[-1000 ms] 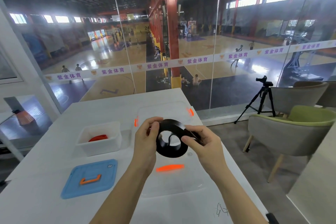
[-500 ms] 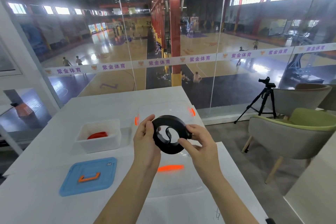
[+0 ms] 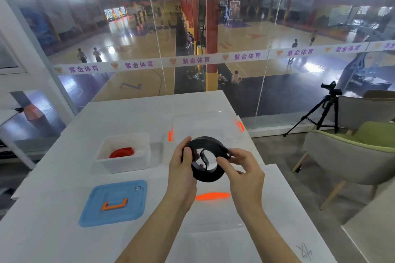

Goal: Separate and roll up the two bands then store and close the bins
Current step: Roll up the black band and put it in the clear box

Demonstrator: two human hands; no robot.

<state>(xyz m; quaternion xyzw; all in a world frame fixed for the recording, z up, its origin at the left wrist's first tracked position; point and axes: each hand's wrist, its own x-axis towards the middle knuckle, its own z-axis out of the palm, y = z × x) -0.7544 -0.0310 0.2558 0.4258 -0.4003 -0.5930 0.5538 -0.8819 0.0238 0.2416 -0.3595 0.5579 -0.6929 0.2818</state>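
Head view: left hand (image 3: 181,168) and right hand (image 3: 245,174) both grip a coiled black band (image 3: 206,159), held above the white worktop (image 3: 64,177). Fingers of each hand are closed on the coil's sides. Red band (image 3: 121,152) sits in the white bin (image 3: 123,152). Blue lid (image 3: 114,203) lies in front of that bin. Clear bin (image 3: 208,126) sits behind the hands.
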